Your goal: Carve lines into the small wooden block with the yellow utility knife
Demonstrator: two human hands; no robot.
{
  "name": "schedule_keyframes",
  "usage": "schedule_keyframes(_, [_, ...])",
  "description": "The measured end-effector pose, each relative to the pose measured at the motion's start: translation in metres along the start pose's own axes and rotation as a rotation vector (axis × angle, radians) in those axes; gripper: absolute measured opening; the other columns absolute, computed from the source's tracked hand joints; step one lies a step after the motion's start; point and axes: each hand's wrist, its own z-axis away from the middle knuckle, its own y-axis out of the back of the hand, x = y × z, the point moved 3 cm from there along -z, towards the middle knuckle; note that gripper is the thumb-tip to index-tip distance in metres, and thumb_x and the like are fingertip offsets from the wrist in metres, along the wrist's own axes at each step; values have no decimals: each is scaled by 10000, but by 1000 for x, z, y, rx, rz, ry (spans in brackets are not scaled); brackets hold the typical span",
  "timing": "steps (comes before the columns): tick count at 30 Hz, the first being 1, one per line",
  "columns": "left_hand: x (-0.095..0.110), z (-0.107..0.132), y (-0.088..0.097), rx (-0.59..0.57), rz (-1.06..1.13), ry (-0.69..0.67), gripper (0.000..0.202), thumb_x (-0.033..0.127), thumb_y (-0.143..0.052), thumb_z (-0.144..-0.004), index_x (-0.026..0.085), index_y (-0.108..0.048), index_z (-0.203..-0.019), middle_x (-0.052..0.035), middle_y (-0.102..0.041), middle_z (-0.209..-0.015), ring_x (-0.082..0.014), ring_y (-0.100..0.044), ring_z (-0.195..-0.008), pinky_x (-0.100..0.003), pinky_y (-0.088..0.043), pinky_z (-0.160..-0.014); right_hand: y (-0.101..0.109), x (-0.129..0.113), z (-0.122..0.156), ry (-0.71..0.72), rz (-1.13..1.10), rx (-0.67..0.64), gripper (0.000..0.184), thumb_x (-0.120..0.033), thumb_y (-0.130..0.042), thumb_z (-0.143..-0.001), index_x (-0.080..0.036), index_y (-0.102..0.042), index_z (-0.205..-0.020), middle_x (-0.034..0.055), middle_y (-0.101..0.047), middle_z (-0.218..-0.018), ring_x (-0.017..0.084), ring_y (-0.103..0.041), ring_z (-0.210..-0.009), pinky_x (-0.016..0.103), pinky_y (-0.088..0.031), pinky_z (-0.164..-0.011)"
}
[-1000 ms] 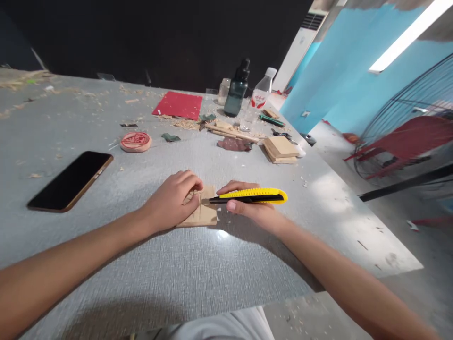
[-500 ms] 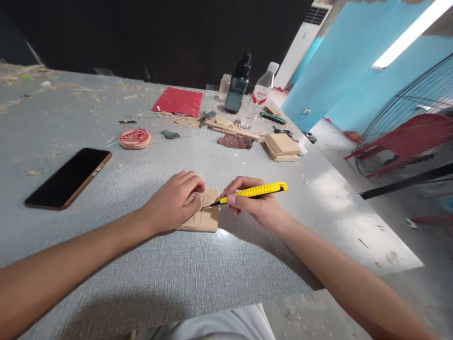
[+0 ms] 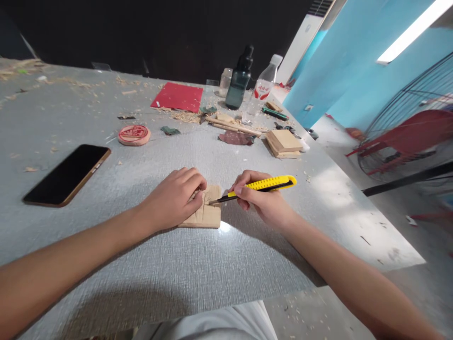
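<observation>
Fingers (image 3: 193, 189) of left hand (image 3: 173, 198) are pressed on wood block (image 3: 208, 215); yellow knife (image 3: 262, 186) is gripped by right hand (image 3: 264, 203), tip on block.

Both forearms enter from the lower edge of the view and converge toward the centre, bare to the elbow. The left hand (image 3: 175, 198) lies palm down, wrist low and nearly straight, fingers (image 3: 193, 182) curled inward with the knuckles raised and the fingertips pressed downward. The right hand (image 3: 264, 203) is closed in a pen-style grip, thumb and index finger pinched toward the front, remaining fingers folded beneath. The right wrist is slightly bent, with the heel of the hand held low. The two hands sit just beside each other, not touching.
</observation>
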Motion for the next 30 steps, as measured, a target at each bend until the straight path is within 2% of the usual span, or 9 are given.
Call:
schedule_keyframes(11, [1, 1, -1, 6, -25, 5, 120, 238, -460, -1057, 215, -568, -1010, -55, -659, -1061, -256, -583, -1016, -438, -435, -897, 2, -4, 0, -11, -53, 36, 261, -336, -868, -833, -206, -669, -727, 0, -703, -707, 91, -486, -495, 260, -324, -473])
schedule_keyframes(17, [2, 1, -1, 4, -32, 7, 125, 236, -456, -1044, 217, -575, -1009, -64, -666, -1060, -258, -585, -1006, -441, -440, -889, 0, 1, 1, 8, -12, -2, 285, -407, -858, -881, -214, -676, -775, -13, -675, -675, 100, -497, -501, 260, -340, -470])
schedule_keyframes(22, [2, 0, -1, 0, -42, 8, 120, 243, -453, -1048, 222, -564, -1006, -65, -662, -1059, -265, -586, -1010, -439, -431, -883, -5, 0, 4, 11, -17, 1, 305, -436, -879, -855, -214, -684, -780, -25, -645, -653, 102, -508, -510, 262, -366, -486])
schedule_keyframes(30, [3, 1, -1, 1, -52, 2, 122, 242, -449, -1056, 214, -560, -1013, -65, -661, -1066, -264, -581, -1011, -446, -433, -895, -11, -17, 15, 105, 204, 39, 251, -407, -847, -860, -202, -732, -775, -16, -639, -624, 126, -544, -546, 290, -391, -535])
